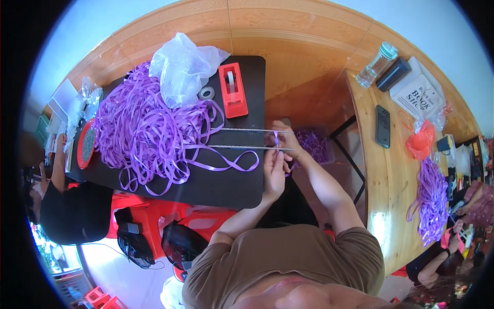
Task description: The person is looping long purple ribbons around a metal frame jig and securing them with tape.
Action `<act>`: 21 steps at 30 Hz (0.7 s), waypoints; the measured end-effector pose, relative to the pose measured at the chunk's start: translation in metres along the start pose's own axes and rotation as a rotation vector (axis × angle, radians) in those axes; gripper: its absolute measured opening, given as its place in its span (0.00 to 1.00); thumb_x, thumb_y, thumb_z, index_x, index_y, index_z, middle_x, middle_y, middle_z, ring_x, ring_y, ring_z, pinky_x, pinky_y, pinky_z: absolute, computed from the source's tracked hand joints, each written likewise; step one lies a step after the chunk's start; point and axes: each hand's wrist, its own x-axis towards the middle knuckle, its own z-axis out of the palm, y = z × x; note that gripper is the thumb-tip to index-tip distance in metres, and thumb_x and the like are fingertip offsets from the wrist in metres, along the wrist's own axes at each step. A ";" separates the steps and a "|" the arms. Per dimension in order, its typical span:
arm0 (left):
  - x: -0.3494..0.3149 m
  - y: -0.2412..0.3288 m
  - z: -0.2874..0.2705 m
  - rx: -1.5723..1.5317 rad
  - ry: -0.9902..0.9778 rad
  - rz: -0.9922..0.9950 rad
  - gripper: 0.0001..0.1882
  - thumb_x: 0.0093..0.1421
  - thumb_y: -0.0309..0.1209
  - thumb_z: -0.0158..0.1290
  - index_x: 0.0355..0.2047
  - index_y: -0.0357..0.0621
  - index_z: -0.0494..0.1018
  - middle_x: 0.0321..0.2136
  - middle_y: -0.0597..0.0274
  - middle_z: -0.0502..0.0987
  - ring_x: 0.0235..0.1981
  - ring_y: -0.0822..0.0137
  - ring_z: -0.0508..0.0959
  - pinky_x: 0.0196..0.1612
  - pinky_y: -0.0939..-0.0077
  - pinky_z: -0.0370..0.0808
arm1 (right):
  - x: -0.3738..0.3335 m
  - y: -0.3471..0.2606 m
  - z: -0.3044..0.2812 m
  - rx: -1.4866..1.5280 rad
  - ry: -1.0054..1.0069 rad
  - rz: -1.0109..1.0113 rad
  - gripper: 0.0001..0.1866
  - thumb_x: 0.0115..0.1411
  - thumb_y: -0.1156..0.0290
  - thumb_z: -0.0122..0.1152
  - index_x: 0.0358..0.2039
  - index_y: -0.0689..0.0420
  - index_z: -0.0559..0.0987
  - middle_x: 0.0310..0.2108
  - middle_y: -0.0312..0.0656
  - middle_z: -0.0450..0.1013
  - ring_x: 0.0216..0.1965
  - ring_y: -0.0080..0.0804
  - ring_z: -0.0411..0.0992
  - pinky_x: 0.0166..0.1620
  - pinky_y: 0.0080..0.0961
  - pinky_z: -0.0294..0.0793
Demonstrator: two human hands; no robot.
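Ribbon [276, 138] crosses 2 rods [242, 148] just past the right edge of the worktop [226, 195]; the left hand [274, 174] pinches it, the right hand's [286, 140] fingers I cannot tell. Wrapping seems in hand, next calling for even tension.

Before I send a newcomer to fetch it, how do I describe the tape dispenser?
Find the black table heaped with purple ribbon. Near its far right corner, beside a crumpled plastic bag, lies the tape dispenser. It's red and oblong, with a pale roll inside, unlike the loose grey roll nearby.
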 end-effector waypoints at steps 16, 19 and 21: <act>-0.063 0.015 -0.014 0.088 -0.009 -0.188 0.11 0.68 0.35 0.40 0.38 0.43 0.69 0.28 0.62 0.78 0.23 0.75 0.74 0.25 0.86 0.66 | -0.090 -0.076 0.011 0.456 0.004 0.313 0.13 0.54 0.67 0.60 0.33 0.65 0.79 0.35 0.41 0.72 0.40 0.29 0.70 0.44 0.24 0.68; -0.075 0.013 -0.029 0.145 -0.044 -0.229 0.12 0.68 0.36 0.40 0.38 0.41 0.69 0.29 0.63 0.77 0.25 0.76 0.74 0.28 0.86 0.67 | -0.115 -0.089 0.013 0.435 -0.015 0.340 0.08 0.53 0.71 0.60 0.30 0.64 0.78 0.30 0.41 0.72 0.36 0.31 0.69 0.41 0.27 0.68; -0.080 0.013 -0.037 0.212 -0.029 -0.264 0.13 0.67 0.36 0.42 0.40 0.39 0.69 0.29 0.64 0.77 0.25 0.76 0.74 0.28 0.86 0.68 | -0.131 -0.104 0.017 0.572 0.029 0.469 0.06 0.56 0.74 0.57 0.29 0.64 0.77 0.29 0.38 0.72 0.33 0.25 0.69 0.38 0.22 0.69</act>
